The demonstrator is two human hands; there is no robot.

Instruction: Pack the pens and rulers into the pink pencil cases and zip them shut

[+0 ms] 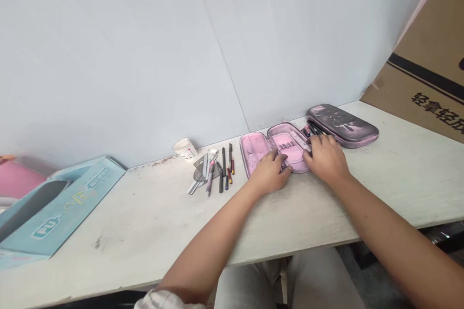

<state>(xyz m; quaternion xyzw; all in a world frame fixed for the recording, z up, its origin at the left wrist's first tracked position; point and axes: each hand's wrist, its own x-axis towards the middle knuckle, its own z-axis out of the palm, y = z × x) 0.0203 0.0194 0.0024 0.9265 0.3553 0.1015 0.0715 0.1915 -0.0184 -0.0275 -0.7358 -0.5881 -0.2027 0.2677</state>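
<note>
An open pink pencil case lies on the white table (152, 222), with its inner flap (253, 152) spread to the left and its dark lid (342, 124) folded back to the right. My left hand (270, 171) rests on the near edge of the case's middle panel (290, 147), fingers curled against it. My right hand (326, 157) lies over the right part of the case, its fingers spread on the pens (313, 129) inside. Neither hand visibly lifts anything.
Several loose pens, a ruler and a protractor (213, 171) lie left of the case. A small paper cup (185, 148) lies by the wall. A light blue box (54, 207) sits at far left, a cardboard box (427, 67) at far right.
</note>
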